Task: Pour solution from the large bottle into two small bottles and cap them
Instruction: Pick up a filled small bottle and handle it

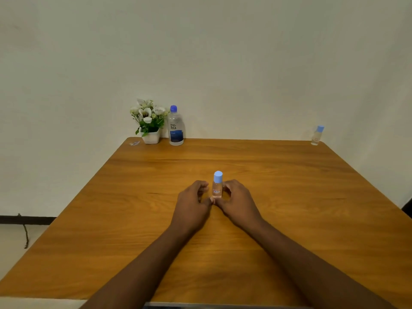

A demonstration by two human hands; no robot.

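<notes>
A small clear bottle (217,190) with a light blue cap stands upright on the wooden table (289,197), near the middle. My right hand (237,198) rests on the table at its right, with curled fingers and thumb against the bottle's side and base. To the bottle's left lies my left hand (192,198), fingers loosely curled, a small gap between them and the bottle. The large bottle (176,127), blue-capped with a blue label, stands at the back left edge. A second small capped bottle (317,136) stands at the far right corner.
A white pot of white flowers (149,123) stands just left of the large bottle, against the wall. A small scrap of wrapper (134,143) lies at the back left corner. A dark cord (25,233) hangs by the floor at the left.
</notes>
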